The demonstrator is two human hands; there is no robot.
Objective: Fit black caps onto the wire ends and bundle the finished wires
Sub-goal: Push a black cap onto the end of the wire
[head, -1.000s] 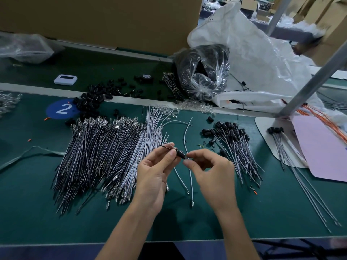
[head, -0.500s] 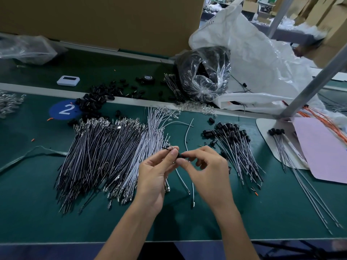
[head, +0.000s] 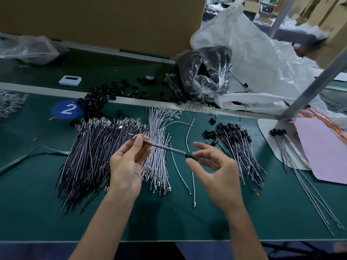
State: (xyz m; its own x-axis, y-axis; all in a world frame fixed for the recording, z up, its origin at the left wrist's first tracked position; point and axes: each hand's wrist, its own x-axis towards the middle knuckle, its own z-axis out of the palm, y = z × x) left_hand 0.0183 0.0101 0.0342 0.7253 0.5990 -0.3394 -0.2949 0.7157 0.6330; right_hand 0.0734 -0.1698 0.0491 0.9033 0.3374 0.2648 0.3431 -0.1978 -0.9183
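- The wire (head: 161,146) is pinched near one end by the left hand (head: 127,166) and kept raised above the mat (head: 28,184), probably to steady it.
- The black cap (head: 189,156) on its other end is pinched by the right hand (head: 219,171), index finger lifted.
- Capped wires (head: 238,147) are piled on the right, apart from the uncapped wires (head: 97,152).

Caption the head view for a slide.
Left hand pinches a wire, right hand pinches its black cap, above uncapped wires and capped wires on the green table.

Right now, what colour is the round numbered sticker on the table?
The round numbered sticker is blue with a white 2; head view.
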